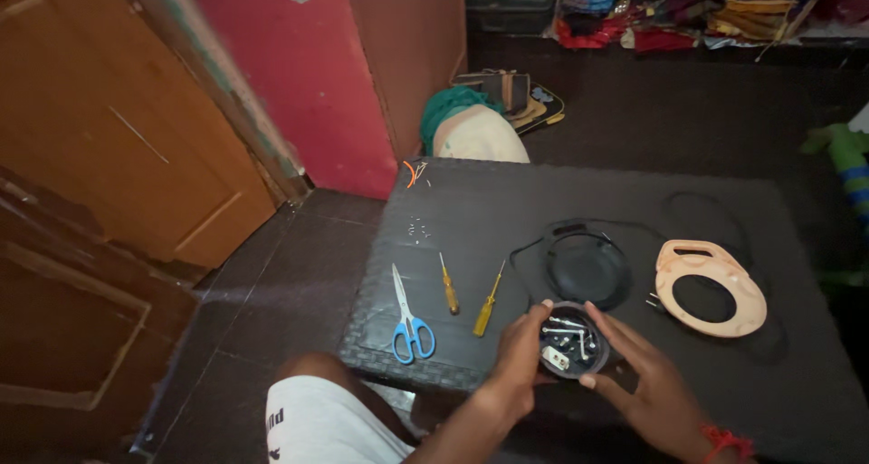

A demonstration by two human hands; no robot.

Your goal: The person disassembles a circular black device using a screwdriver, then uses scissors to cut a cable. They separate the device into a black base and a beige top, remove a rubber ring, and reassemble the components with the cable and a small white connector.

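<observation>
Left hand (518, 346) curled, fingers clasping left rim of small round black housing (574, 342). Right hand (641, 373) half-open, fingers cupping its right rim. Housing at near edge of worktop (507, 201), open face up, white parts inside; round, no long axis. Black ring cover (587, 267) just behind housing.

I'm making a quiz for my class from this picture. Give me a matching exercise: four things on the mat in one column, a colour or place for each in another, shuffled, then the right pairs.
Things:
1. scissors
2. screwdrivers
3. ring-shaped cover
4. small round part

Descriptions:
A. peach-coloured, at the right of the mat
B. held between the left hand and right hand
C. blue handles
D. yellow handles, lying side by side

Pairs: 1-C, 2-D, 3-A, 4-B
</observation>
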